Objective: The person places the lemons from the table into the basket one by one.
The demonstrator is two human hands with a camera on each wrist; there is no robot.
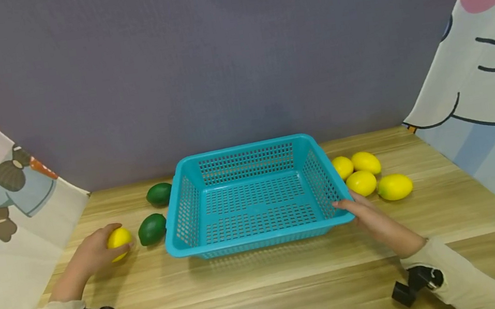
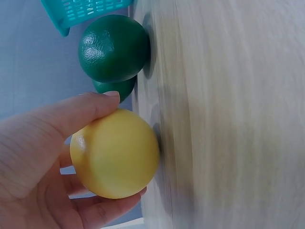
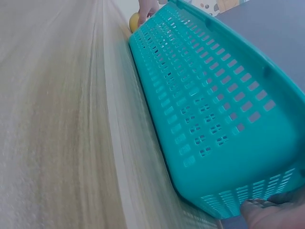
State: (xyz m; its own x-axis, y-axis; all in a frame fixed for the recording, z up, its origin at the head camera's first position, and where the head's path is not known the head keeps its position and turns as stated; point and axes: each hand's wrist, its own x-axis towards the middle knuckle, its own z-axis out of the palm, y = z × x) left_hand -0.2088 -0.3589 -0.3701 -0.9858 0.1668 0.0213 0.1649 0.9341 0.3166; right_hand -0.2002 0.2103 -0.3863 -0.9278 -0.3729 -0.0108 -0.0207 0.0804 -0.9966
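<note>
My left hand (image 1: 93, 254) grips a yellow lemon (image 1: 118, 238) at the left of the table, thumb on one side and fingers round the other. Up close in the left wrist view, the lemon (image 2: 116, 155) looks smooth and is right at the tabletop. My right hand (image 1: 377, 222) holds the right front corner of a turquoise plastic basket (image 1: 258, 238), its thumb over the rim and the other fingers mostly hidden outside. Nothing lies in the basket. Two dark green fruits (image 1: 152, 229) sit between the left hand and the basket.
Several yellow lemons (image 1: 394, 187) lie together to the right of the basket, beyond the right hand. A grey wall panel (image 1: 235, 62) rises behind the wooden table (image 1: 257, 299). Printed cloths (image 1: 478, 87) hang at both sides.
</note>
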